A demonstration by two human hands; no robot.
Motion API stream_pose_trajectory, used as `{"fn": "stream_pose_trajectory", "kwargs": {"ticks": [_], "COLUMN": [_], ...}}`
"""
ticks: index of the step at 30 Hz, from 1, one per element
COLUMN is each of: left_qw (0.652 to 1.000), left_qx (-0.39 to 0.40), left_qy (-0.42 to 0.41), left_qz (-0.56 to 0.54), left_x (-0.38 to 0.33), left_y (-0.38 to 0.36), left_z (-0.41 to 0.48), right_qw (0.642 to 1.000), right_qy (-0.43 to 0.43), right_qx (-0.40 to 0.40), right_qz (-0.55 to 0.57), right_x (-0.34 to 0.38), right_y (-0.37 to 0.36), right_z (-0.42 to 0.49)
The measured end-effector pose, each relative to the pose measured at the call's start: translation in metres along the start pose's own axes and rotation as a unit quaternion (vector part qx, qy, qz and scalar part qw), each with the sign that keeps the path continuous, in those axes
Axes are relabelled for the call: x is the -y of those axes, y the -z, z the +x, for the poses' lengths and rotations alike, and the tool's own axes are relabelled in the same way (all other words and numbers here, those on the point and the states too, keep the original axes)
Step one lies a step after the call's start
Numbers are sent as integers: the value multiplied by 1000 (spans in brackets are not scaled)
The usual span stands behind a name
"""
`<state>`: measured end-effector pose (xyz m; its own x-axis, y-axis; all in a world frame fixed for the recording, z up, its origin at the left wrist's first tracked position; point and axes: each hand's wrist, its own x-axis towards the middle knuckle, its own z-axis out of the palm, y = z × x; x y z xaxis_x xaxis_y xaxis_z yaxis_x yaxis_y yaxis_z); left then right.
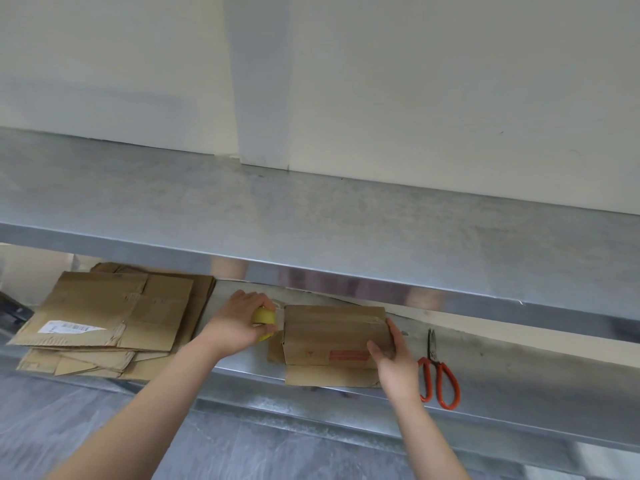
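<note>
Plainly, the left hand had its grip curled round a yellow tape roll, just at the left end of the cardboard box on the steel lower shelf — the box lay directly to the roll's right, its long axis running left to right. The right hand clasped the box's right end. The tape would likely run rightward along that axis — red-handled scissors lay just beyond.

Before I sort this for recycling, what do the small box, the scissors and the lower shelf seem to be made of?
The small box looks like brown cardboard, matte, with creased flaps. The scissors have dark metal blades and glossy orange-red handles, probably plastic-coated. The lower shelf is sheet metal, likely stainless or galvanised steel: grey with dull reflections.
</note>
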<state>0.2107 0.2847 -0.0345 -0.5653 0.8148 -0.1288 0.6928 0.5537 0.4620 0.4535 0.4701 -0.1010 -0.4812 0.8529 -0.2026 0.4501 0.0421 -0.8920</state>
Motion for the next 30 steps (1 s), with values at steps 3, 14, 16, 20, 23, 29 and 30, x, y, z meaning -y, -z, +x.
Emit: {"fn": "stream_pose_trajectory", "kwargs": {"ticks": [3, 14, 16, 20, 23, 29, 30], "left_qw": [997, 999, 998, 995, 997, 990, 992], "left_qx": [-3, -36, -45, 21, 68, 23, 16], "left_qy": [-18, 25, 29, -12, -1, 27, 20], "left_qz": [74, -12, -23, 101, 21, -136, -121], "left_x": [7, 22, 23, 39, 42, 41, 39], "left_y": [-12, -46, -47, -45, -41, -25, -24], "left_z": [4, 10, 11, 8, 6, 2, 3], "right_qw": [1000, 1000, 1000, 1000, 1000, 999, 999], "right_qy": [-8, -16, -16, -16, -21, -25, -20], "right_qx": [3, 10, 11, 10, 14, 28, 33], "right_qz": [-1, 7, 9, 2, 9, 0, -11], "right_x": [0, -2, -1, -2, -3, 0, 0], "right_y": [0, -2, -2, -3, -2, -1, 0], "right_z": [1, 4, 5, 5, 7, 8, 8]}}
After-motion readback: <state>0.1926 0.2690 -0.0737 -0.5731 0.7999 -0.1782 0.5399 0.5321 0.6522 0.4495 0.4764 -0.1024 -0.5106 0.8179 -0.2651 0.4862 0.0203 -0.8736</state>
